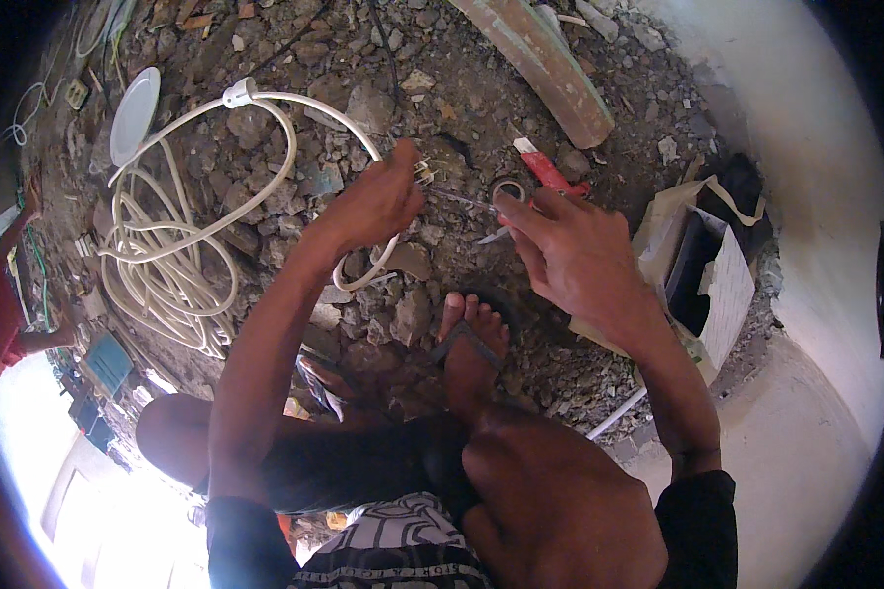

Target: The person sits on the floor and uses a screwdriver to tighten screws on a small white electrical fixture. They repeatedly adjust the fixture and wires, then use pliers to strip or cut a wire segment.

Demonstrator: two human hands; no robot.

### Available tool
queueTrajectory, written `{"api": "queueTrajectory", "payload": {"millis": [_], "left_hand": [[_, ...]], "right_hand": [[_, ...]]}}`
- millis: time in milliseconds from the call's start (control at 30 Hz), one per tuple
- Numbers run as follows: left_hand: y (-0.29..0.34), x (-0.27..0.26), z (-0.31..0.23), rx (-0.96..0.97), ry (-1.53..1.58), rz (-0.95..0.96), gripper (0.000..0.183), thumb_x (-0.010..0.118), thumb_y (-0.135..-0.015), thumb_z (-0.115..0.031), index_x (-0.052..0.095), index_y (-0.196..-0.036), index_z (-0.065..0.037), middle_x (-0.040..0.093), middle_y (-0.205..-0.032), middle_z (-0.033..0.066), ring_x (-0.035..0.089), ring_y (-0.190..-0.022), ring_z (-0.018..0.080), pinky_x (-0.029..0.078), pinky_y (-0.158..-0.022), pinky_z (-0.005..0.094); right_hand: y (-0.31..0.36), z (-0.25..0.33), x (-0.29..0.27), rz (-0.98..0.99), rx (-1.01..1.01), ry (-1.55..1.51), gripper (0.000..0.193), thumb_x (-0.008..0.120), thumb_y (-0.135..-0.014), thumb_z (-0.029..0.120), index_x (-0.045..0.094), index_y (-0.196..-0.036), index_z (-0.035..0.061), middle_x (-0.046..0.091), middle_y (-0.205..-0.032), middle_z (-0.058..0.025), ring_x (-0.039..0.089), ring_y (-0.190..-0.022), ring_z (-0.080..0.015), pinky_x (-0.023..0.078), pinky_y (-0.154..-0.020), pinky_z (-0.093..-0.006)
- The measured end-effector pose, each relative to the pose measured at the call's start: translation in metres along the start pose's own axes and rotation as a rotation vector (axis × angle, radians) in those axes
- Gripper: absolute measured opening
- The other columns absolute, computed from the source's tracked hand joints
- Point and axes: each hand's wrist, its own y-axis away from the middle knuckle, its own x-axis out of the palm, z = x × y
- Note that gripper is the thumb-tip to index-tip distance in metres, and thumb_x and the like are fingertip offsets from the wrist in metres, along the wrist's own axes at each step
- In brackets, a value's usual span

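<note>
My left hand [378,201] is closed in a pinch on the end of a white cable [349,123]. A small pale fitting with metal-coloured parts [424,173] shows at its fingertips; its kind is unclear. My right hand [584,250] grips a thin screwdriver [465,199], whose shaft points left toward that fitting; its handle is hidden by the fingers. Just beyond the right fingers lie a ring-shaped roll of tape [508,187] and a red-handled tool with a pale tip [550,169]. A pointed metal piece [494,236] shows below the screwdriver.
Coiled white cable [172,260] lies on rubble at the left, by a white round disc [135,116] and a white cable fitting [239,93]. A torn carton [722,285] stands right, near the wall [805,167]. A curved board [540,69] lies ahead. Another person's red clothing [0,314] shows far left.
</note>
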Motion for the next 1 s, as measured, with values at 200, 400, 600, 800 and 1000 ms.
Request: {"api": "queueTrajectory", "payload": {"millis": [200, 400, 600, 800, 1000], "left_hand": [[-0.003, 0.001, -0.004, 0.013, -0.06, 0.022, 0.036, 0.054, -0.091, -0.009, 0.037, -0.122, 0.001, 0.06, -0.081, 0.0306, 0.063, -0.083, 0.0511, 0.047, -0.07, 0.0562], [-0.006, 0.005, -0.014, 0.006, -0.03, 0.013, 0.036, 0.056, -0.088, -0.01, 0.033, -0.114, 0.002, 0.061, -0.076, 0.0326, 0.061, -0.079, 0.056, 0.045, -0.07, 0.0623], [0.005, 0.004, -0.001, -0.074, -0.106, -0.037, 0.049, 0.06, -0.087, -0.01, 0.038, -0.131, 0.0, 0.067, -0.086, 0.0298, 0.066, -0.086, 0.0493, 0.052, -0.076, 0.0576], [-0.023, 0.016, -0.018, 0.023, -0.335, -0.047, 0.038, 0.07, -0.083, -0.017, 0.063, -0.116, 0.002, 0.069, -0.11, 0.0225, 0.068, -0.101, 0.0381, 0.056, -0.082, 0.0508], [-0.051, 0.07, 0.041, 0.093, -0.266, 0.003, 0.029, 0.072, -0.08, -0.019, 0.072, -0.1, 0.002, 0.07, -0.109, 0.0214, 0.07, -0.099, 0.0354, 0.059, -0.077, 0.0471]], "right_hand": [[-0.001, -0.001, 0.0, 0.014, 0.025, -0.006, 0.035, 0.071, -0.086, 0.014, 0.067, -0.12, 0.0174, 0.066, -0.088, -0.0053, 0.069, -0.07, -0.0289, 0.055, -0.056, -0.0438], [0.001, -0.007, 0.001, 0.01, 0.042, 0.003, 0.036, 0.072, -0.084, 0.014, 0.067, -0.12, 0.0195, 0.07, -0.106, -0.0076, 0.071, -0.075, -0.0296, 0.057, -0.06, -0.0434], [-0.01, -0.018, 0.013, 0.048, -0.007, -0.006, 0.043, 0.08, -0.075, 0.019, 0.069, -0.117, 0.0203, 0.066, -0.127, -0.0113, 0.072, -0.082, -0.0298, 0.059, -0.068, -0.0431], [-0.001, -0.042, 0.023, -0.009, -0.014, -0.212, 0.048, 0.059, -0.087, -0.008, 0.065, -0.131, 0.0103, 0.058, -0.143, -0.0175, 0.066, -0.118, -0.033, 0.054, -0.095, -0.0387], [0.006, -0.048, 0.051, 0.156, -0.263, -0.036, 0.041, 0.047, -0.104, 0.013, 0.052, -0.145, 0.0084, 0.041, -0.156, -0.0195, 0.049, -0.138, -0.0341, 0.044, -0.11, -0.0423]]}}
